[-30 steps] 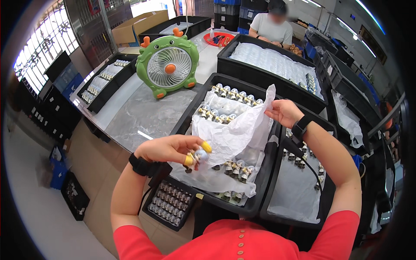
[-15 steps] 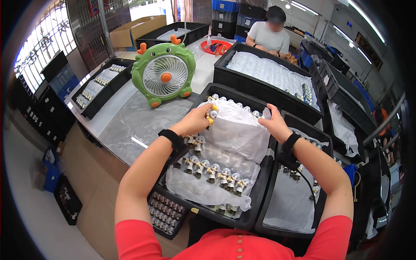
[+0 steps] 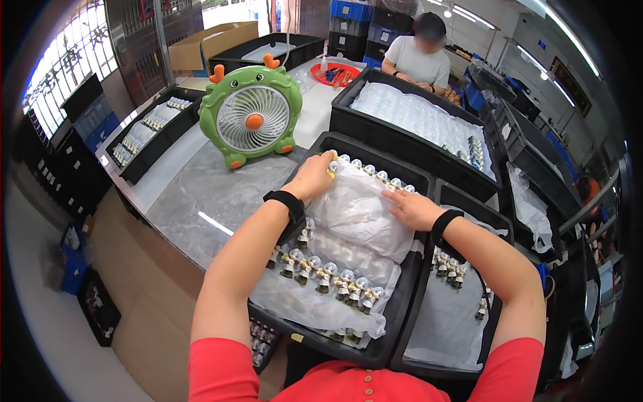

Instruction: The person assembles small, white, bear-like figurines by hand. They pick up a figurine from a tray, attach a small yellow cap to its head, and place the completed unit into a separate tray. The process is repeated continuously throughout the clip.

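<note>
My left hand (image 3: 312,177), grip pinched on a figurine (image 3: 333,167), my right hand (image 3: 415,210), grip loosely open on white sheet (image 3: 355,201), black tray (image 3: 398,315) beneath.

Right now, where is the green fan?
Head view, left of centre: the green fan stands on the table, ahead and to the left of the left hand.

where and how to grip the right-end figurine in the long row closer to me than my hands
Likely pinch the figurine by its rounded head, from above and its right: it ends the row, with bare paper on that side and a neighbour close on its left.
</note>
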A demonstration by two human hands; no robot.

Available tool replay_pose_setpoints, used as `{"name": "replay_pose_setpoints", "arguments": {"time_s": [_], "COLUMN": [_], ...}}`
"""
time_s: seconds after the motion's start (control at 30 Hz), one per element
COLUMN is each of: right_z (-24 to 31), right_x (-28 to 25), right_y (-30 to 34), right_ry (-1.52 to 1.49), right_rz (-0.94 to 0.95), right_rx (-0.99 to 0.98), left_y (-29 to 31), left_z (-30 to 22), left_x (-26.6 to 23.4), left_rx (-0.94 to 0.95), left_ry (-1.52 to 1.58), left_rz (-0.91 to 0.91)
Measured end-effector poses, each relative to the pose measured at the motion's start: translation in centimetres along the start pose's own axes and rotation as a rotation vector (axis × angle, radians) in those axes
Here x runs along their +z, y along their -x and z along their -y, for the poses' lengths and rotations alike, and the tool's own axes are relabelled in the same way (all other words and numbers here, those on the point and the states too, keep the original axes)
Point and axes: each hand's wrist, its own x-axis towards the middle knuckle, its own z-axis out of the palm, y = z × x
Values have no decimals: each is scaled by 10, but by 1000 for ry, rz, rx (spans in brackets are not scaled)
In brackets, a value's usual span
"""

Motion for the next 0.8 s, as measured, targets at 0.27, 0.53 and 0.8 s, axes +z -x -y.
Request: {"name": "replay_pose_setpoints", "arguments": {"time_s": [0.27,0.53,0.8], "right_z": [0,-3,14], "right_x": [-1,-6,-10], "right_y": [-14,-8,16], "right_ry": [-53,-55,-44], "right_rz": [120,33,-34], "right_rx": [72,15,19], "left_y": [57,78,-3], "left_z": [-30,-49,-38], "left_x": [-40,-36,-1], "left_rx": [-145,-109,-87], "left_ry": [320,150,113], "left_rz": [289,424,168]}}
